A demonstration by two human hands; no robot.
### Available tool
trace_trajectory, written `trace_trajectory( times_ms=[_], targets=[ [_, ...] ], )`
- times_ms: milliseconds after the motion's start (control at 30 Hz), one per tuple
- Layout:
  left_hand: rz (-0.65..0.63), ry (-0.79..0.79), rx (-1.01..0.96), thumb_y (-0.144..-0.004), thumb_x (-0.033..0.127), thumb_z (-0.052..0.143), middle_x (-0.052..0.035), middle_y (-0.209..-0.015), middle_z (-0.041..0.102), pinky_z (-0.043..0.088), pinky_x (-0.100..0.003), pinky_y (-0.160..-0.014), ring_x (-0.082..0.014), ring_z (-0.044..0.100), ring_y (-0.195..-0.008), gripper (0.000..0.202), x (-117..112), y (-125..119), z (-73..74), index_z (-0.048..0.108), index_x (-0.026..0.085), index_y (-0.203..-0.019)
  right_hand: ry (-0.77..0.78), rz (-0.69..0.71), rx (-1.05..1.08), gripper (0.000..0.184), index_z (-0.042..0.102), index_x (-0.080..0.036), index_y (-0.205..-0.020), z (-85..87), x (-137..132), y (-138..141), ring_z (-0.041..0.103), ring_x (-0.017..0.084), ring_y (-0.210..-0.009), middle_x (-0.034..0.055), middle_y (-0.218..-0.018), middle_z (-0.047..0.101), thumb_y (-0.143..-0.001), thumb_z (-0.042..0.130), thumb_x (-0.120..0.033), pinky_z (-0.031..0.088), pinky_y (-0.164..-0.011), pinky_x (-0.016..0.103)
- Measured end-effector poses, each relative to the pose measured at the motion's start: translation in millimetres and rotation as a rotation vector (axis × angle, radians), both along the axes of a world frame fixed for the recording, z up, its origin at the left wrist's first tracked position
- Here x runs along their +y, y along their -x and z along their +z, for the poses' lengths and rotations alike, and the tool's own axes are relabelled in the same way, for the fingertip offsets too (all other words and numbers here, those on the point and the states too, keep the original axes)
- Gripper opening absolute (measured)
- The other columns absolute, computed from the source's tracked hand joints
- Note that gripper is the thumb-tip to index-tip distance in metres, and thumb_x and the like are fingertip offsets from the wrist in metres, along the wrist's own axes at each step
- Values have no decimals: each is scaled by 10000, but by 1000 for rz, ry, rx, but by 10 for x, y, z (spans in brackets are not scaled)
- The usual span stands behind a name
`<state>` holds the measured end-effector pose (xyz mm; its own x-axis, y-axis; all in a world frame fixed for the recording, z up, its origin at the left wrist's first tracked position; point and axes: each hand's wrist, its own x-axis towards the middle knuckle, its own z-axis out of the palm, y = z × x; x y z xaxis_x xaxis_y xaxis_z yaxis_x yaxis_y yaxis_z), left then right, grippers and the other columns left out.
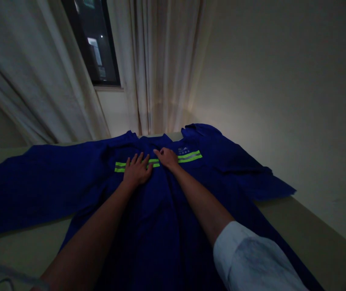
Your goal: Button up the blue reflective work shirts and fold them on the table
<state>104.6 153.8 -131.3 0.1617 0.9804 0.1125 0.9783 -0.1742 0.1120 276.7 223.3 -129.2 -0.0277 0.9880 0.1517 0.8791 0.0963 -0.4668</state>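
A dark blue work jacket (148, 218) with a yellow-green and grey reflective stripe across the chest lies spread out, sleeves out to both sides. On its left chest, across the stripe, my left hand (136, 170) rests flat with fingers spread. My right hand (167, 157) is beside it, fingers curled together at the jacket's front near the middle, below the collar. It seems to pinch the cloth there; the fingertips are partly hidden. Small pale print (183, 151) shows above the stripe, just right of my right hand.
The jacket lies on a pale greenish surface (300, 226). Behind it hang light curtains (157, 68), with a dark window (100, 48) between them. A plain wall (282, 89) rises along the right side. A pale cord (9, 271) crosses the lower left corner.
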Motion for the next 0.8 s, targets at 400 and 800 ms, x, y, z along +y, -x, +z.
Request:
trace_trajectory(
  times_ms=[400,800],
  targets=[
    [15,-20,-6,-1059,545,271,-113,-1695,358,218,-609,-1266,-362,295,-1572,652,11,-11,-1,415,235,-1615,21,-88,200,330,720,-127,-948,151,31,-104,632,165,-918,52,-978,739,-1059,480,-324,420,-767,240],
    [-89,-19,47,-1049,300,365,-244,-1507,562,456,-547,-1091,-376,566,-1360,544,-602,-119,575,461,115,-1551,-38,814,189,372,642,-217,-1348,845,-2195,-601,630,197,-1211,96,-1351,656,-1007,677,-361,477,-1034,337]
  ],
)
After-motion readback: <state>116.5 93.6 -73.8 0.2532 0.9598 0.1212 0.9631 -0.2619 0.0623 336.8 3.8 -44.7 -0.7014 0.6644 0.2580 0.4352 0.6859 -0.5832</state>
